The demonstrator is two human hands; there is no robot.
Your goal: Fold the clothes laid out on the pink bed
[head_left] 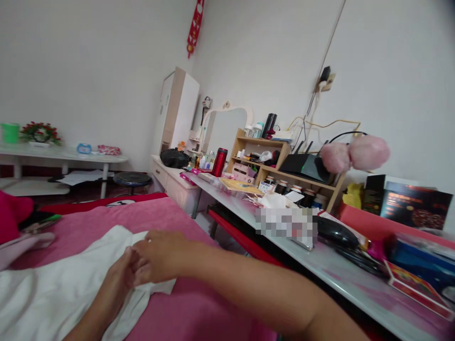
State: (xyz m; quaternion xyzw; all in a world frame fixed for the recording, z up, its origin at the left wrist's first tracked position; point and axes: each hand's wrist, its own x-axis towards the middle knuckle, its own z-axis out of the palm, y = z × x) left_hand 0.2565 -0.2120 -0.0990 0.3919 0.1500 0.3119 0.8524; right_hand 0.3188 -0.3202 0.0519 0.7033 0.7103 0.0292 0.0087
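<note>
A white garment (53, 284) lies spread on a pink bed cover (199, 312) in the lower left. My left hand (119, 279) lies flat on the cloth with its fingers stretched out. My right hand (161, 255) reaches across from the right and rests on the garment's edge, its fingers curled over the fingertips of the left hand and the fabric. Whether it pinches the cloth is hard to make out.
A long grey table (320, 265) cluttered with boxes, a red flask (219, 162), a wooden shelf (277, 161) and a black router runs along the right. A white dresser, a black stool (132, 180) and a low white table (60, 154) stand beyond the bed.
</note>
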